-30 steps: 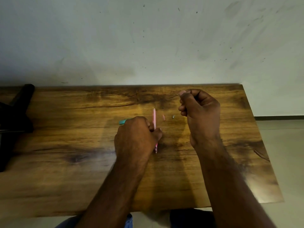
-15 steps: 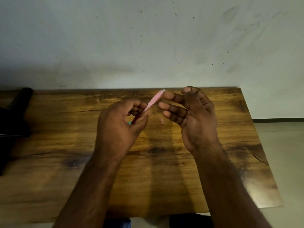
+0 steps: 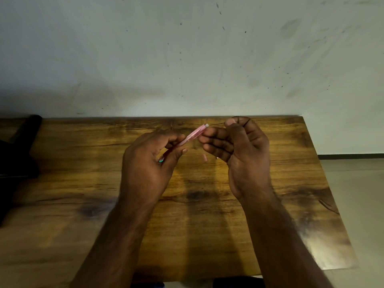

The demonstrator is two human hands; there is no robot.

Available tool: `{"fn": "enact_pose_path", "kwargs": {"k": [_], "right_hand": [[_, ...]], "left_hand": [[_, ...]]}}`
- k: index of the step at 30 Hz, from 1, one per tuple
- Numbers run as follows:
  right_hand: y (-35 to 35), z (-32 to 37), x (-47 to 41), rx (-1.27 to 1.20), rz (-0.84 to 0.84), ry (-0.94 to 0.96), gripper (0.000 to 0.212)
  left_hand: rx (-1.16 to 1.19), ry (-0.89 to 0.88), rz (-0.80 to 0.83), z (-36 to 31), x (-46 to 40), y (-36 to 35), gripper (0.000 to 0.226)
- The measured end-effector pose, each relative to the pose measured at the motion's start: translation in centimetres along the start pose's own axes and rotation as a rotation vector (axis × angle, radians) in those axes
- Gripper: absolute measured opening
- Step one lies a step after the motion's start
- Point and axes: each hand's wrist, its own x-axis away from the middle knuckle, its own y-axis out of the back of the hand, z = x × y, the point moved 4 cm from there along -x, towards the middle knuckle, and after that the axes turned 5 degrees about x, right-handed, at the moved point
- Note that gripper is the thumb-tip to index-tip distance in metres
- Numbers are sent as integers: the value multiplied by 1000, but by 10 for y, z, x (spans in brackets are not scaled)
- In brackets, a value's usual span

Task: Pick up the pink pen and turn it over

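The pink pen barrel sits pinched in the left hand, tip angled toward the right hand, whose thumb and forefinger pinch a thin wire-like refill. Misaligned, that thin piece could bend or slip onto the wooden table below.

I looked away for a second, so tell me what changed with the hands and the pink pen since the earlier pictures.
The left hand took the pink pen off the table and raised it, tilted, tip toward the right hand. That hand opened its lower fingers next to the pen while thumb and forefinger kept pinching a thin wire. The small pink piece stayed on the table.
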Motion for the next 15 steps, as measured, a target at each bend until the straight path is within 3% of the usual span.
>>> {"fn": "enact_pose_path", "kwargs": {"k": [15], "right_hand": [[-6, 1, 1, 84, 30, 78, 13]], "left_hand": [[6, 4, -3, 6, 1, 4, 26]]}}
